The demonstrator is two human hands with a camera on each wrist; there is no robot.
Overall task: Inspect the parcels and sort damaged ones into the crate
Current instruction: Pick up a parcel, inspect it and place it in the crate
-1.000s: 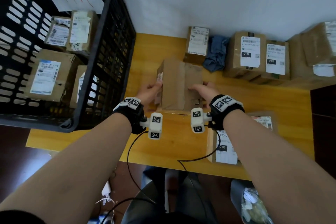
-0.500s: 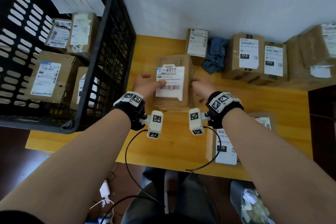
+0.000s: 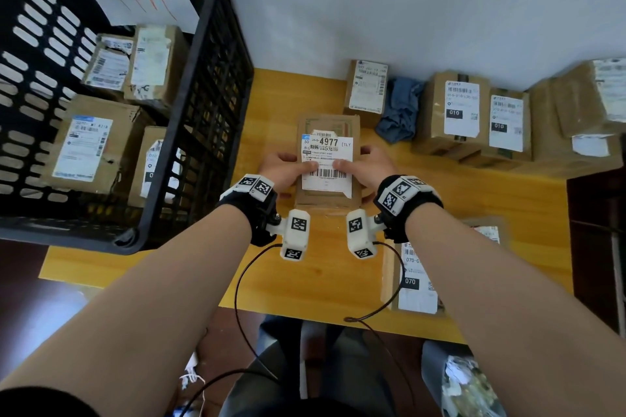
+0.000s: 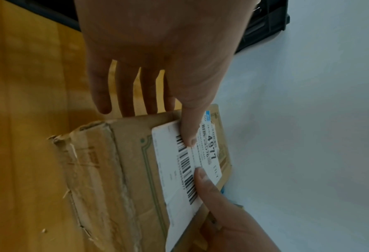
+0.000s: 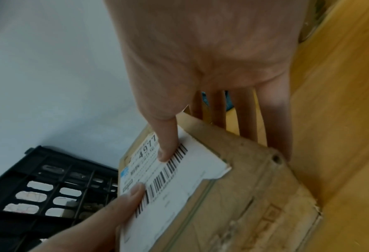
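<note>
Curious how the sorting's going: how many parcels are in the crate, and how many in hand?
Brown cardboard parcels in the black plastic crate: 4
Brown cardboard parcel held by left hand and right hand: 1
Total: 5

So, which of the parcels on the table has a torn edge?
The parcel labelled 4977, held by the left hand and right hand. In the left wrist view its near edge is ripped; the other table parcels show no tear.
</note>
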